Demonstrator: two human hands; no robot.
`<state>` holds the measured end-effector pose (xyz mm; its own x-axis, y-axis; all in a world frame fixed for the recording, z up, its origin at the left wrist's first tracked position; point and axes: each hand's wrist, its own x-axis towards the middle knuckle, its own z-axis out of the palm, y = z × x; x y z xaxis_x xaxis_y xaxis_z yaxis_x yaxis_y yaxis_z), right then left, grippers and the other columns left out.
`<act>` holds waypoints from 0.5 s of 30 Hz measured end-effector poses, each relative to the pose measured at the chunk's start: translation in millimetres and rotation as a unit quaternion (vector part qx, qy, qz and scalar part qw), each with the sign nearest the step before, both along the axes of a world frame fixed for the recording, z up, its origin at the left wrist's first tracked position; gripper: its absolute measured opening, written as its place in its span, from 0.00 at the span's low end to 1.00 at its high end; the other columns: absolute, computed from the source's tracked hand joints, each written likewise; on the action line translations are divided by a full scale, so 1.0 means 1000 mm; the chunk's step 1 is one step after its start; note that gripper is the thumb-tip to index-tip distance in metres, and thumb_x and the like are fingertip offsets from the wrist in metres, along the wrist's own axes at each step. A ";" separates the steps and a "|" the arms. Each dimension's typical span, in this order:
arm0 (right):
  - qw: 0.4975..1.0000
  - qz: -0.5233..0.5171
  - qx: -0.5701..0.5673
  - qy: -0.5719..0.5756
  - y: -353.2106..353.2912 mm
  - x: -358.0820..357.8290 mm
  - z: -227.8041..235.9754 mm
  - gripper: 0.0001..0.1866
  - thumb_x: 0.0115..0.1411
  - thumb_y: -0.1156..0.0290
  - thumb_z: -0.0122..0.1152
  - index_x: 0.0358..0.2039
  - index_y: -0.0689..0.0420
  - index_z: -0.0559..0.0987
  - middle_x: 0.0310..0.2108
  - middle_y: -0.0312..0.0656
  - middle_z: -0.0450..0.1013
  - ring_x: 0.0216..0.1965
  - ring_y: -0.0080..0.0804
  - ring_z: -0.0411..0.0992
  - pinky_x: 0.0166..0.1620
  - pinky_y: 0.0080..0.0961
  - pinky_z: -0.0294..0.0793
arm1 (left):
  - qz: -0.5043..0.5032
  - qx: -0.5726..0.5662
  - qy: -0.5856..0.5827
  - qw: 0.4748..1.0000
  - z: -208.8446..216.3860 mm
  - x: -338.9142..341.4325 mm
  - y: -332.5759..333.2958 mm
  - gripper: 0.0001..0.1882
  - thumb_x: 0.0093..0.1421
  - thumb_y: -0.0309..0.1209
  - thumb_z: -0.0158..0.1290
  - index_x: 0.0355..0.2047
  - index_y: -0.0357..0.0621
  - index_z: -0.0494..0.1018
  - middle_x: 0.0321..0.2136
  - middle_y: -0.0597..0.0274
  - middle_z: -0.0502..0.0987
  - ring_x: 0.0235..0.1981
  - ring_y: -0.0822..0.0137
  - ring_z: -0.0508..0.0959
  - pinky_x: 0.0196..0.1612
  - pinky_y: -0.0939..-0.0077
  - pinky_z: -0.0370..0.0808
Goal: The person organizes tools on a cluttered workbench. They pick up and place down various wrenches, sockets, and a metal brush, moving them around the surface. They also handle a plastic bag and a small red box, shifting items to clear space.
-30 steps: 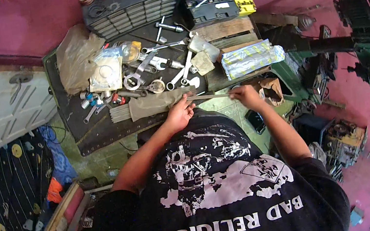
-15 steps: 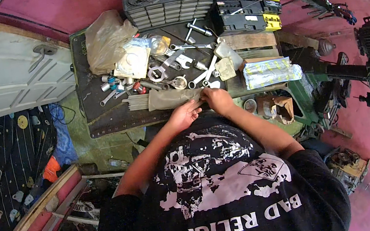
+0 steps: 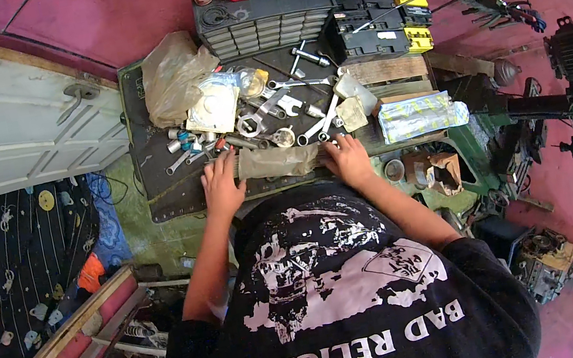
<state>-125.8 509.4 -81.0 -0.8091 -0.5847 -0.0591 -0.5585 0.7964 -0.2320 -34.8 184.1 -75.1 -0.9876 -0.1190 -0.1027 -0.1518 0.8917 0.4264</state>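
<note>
Bundle, long, brown-wrapped, between my left hand and right hand; fingers half-bent at its ends, likely steadying; grip unclear.

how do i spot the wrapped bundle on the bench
On the dark workbench, look along the near edge. The wrapped bundle lies there crosswise, between the left hand and right hand. Its dull brown wrapping sets it apart from the bare metal wrenches beyond.

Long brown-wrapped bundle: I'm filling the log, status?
Left hand at left end, right hand at right end of long brown-wrapped bundle. Lying on dark workbench. Silver metal wrenches just beyond.
</note>
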 end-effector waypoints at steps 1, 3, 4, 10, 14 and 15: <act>1.000 0.003 0.005 0.003 -0.003 0.000 0.008 0.23 0.56 0.60 0.65 0.53 0.49 0.76 0.45 0.39 0.76 0.48 0.41 0.71 0.48 0.40 0.70 | -0.024 -0.014 -0.024 0.999 -0.003 -0.001 -0.008 0.37 0.47 0.31 0.68 0.60 0.49 0.70 0.59 0.61 0.68 0.57 0.53 0.66 0.58 0.54 0.64; 0.998 0.005 0.062 -0.019 -0.003 0.000 0.002 0.29 0.55 0.58 0.67 0.57 0.48 0.73 0.46 0.39 0.75 0.51 0.40 0.69 0.50 0.42 0.67 | -0.071 -0.063 -0.051 0.994 -0.009 -0.011 -0.018 0.40 0.45 0.33 0.70 0.61 0.51 0.69 0.58 0.60 0.67 0.58 0.53 0.66 0.57 0.54 0.64; 0.995 0.005 0.090 -0.030 -0.004 -0.001 -0.002 0.32 0.54 0.57 0.67 0.59 0.47 0.71 0.47 0.39 0.75 0.52 0.40 0.68 0.52 0.43 0.66 | -0.094 -0.087 -0.064 0.990 -0.012 -0.013 -0.021 0.42 0.43 0.34 0.71 0.61 0.52 0.69 0.58 0.59 0.67 0.58 0.53 0.66 0.57 0.55 0.64; 0.980 0.022 0.189 -0.050 -0.011 -0.007 -0.025 0.29 0.54 0.59 0.67 0.57 0.48 0.73 0.46 0.37 0.77 0.55 0.38 0.69 0.54 0.44 0.64 | -0.164 -0.153 -0.064 0.972 -0.009 -0.024 -0.016 0.41 0.38 0.39 0.74 0.56 0.52 0.73 0.56 0.56 0.65 0.57 0.53 0.65 0.55 0.54 0.63; 0.972 0.039 0.204 -0.108 -0.013 -0.014 -0.024 0.26 0.53 0.59 0.68 0.53 0.49 0.78 0.44 0.37 0.79 0.56 0.37 0.69 0.56 0.48 0.63 | -0.221 -0.157 -0.068 0.960 -0.024 -0.034 -0.023 0.35 0.38 0.38 0.73 0.49 0.49 0.76 0.52 0.60 0.68 0.57 0.55 0.65 0.55 0.56 0.64; 0.967 0.042 0.215 -0.129 -0.015 -0.015 -0.022 0.25 0.52 0.58 0.69 0.52 0.48 0.79 0.43 0.37 0.79 0.56 0.37 0.69 0.56 0.49 0.62 | -0.233 -0.161 -0.079 0.956 -0.024 -0.036 -0.022 0.34 0.38 0.38 0.73 0.48 0.48 0.77 0.51 0.60 0.69 0.57 0.55 0.65 0.55 0.57 0.64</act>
<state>-141.0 494.7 -103.1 -0.6862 -0.5239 -0.5047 -0.5926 0.8050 -0.0299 -71.3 162.0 -99.1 -0.9164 0.2794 -0.2865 0.2540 0.9593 0.1230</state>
